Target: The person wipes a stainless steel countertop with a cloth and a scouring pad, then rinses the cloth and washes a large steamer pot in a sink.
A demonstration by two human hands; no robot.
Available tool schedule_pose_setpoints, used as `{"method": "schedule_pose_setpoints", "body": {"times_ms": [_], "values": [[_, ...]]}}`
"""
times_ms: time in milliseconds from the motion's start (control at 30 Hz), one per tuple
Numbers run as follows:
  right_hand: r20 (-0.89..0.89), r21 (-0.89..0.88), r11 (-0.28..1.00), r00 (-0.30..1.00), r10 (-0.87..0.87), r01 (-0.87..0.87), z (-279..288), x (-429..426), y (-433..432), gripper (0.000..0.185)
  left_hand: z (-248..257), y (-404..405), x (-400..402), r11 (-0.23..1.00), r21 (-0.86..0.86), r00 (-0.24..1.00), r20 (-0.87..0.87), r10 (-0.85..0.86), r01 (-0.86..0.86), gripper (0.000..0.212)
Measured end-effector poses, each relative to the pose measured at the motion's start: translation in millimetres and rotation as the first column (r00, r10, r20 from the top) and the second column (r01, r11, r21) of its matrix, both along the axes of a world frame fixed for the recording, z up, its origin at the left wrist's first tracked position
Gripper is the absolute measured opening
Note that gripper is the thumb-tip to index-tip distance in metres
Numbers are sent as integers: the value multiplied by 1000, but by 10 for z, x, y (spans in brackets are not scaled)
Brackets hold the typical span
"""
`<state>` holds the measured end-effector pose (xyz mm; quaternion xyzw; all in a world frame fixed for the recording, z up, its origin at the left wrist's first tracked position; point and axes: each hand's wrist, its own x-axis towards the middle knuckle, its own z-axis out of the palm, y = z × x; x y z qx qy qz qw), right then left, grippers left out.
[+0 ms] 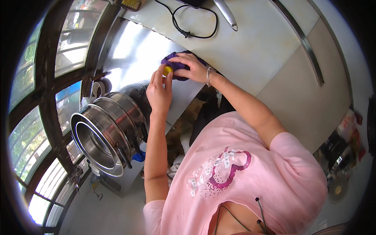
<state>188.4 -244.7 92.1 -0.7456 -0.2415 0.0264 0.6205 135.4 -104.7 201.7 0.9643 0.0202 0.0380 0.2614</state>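
Observation:
My left hand (160, 92) has its thumb and fingertips around a small yellow round object (167, 70), which looks like a cap; what lies beneath it is hidden. My right hand (194, 66), with a bangle at the wrist, grips a bunched dark purple cloth (173, 58) right beside the yellow object. Both hands meet over a shiny, textured metallic counter surface (138, 55), close to its edge with the pale slab.
A stacked stainless steel steamer pot (113, 117) stands to the left by framed windows. A roll of tape (98, 89) is behind it. On the pale countertop (252, 38) lie a black power cord (216, 22) and a metal utensil handle (226, 13).

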Motion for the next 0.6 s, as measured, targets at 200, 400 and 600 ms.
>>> {"method": "schedule_pose_setpoints", "body": {"times_ms": [200,400,600], "values": [[202,-382,918,979,-25,102,-1144,87,-54,28,13,-138,15,999,-3,999,17,-41,42,32],[-262,0,994,959,-107,111,-379,-13,51,28,-38,-75,-50,999,30,1000,-22,11,-10,35],[74,-49,997,996,-58,62,-80,45,81,27,-93,-84,-68,999,-27,997,70,19,-17,35]]}}
